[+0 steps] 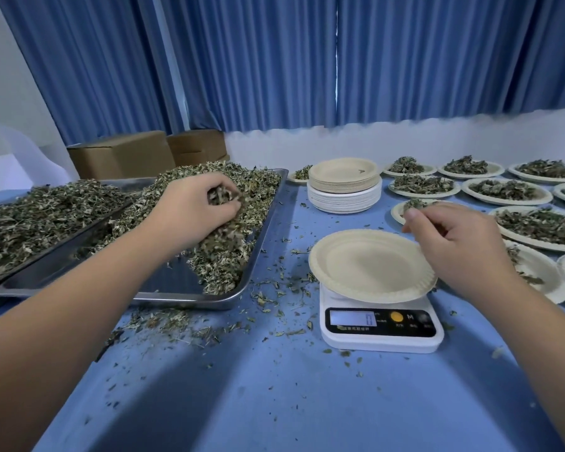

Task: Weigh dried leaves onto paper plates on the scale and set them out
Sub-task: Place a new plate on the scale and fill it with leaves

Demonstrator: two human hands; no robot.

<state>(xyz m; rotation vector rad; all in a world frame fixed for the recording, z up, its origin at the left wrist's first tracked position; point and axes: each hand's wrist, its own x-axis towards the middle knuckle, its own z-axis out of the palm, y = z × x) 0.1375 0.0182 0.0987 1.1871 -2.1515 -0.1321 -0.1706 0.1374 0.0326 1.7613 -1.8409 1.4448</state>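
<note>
Many filled plates (pixel 423 194) right of scale (pixel 382 339), plate stack (pixel 344 199) behind it

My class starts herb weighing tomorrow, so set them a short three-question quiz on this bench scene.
1. True or false: the paper plate on the scale already holds leaves.
2. The left hand grips dried leaves in: A the metal tray; B a cardboard box; C a filled plate.
3. Fill in: the stack of empty plates stands ___ the scale.
Key: 1 false, it is empty; 2 A; 3 behind.
</note>
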